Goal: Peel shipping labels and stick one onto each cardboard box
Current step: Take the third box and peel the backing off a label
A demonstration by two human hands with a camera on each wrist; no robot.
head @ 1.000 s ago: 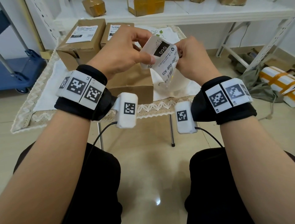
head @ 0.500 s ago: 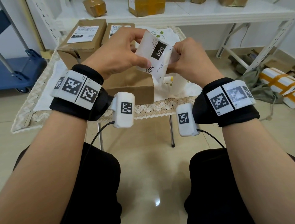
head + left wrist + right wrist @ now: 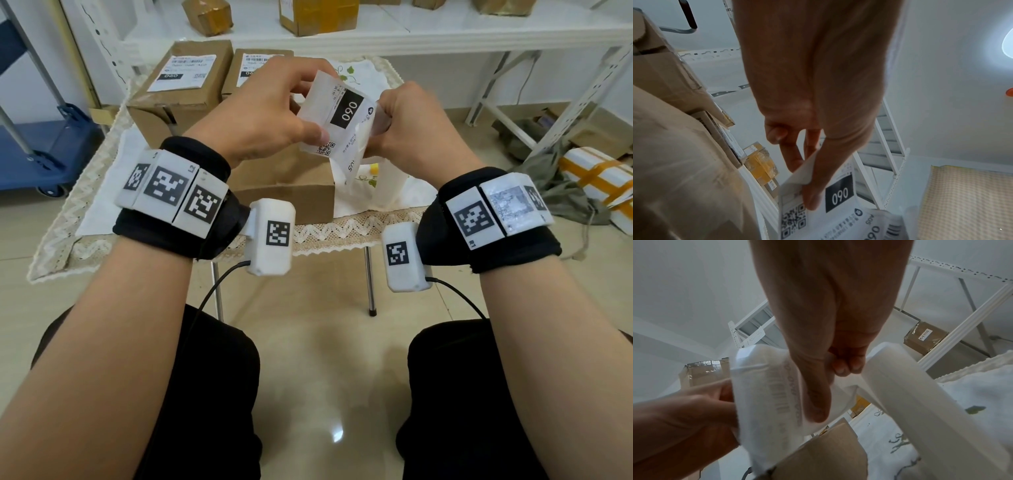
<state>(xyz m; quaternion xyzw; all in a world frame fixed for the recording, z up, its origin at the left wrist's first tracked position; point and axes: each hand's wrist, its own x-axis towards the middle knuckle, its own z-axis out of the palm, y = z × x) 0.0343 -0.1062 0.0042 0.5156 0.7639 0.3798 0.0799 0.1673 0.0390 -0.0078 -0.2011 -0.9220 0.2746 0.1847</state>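
Observation:
Both hands hold a white shipping label (image 3: 337, 120) marked "060" in the air above the table. My left hand (image 3: 274, 116) pinches its left edge between thumb and fingers (image 3: 812, 194). My right hand (image 3: 404, 126) grips the right side, where translucent backing paper (image 3: 356, 164) curls away from the label (image 3: 772, 394). Below them an unlabelled cardboard box (image 3: 291, 185) stands on the table. Two boxes behind it carry labels: a larger one (image 3: 181, 89) at the left and another (image 3: 253, 66) partly hidden by my left hand.
The small table has a white cloth with a lace edge (image 3: 342, 228). A white shelf (image 3: 376, 31) behind holds more taped boxes. A blue cart (image 3: 41, 147) stands at the left, wrapped parcels (image 3: 599, 178) lie on the floor at the right.
The hands have drawn a little apart and the label has tilted, with more backing paper peeled away and hanging below. The boxes have not moved.

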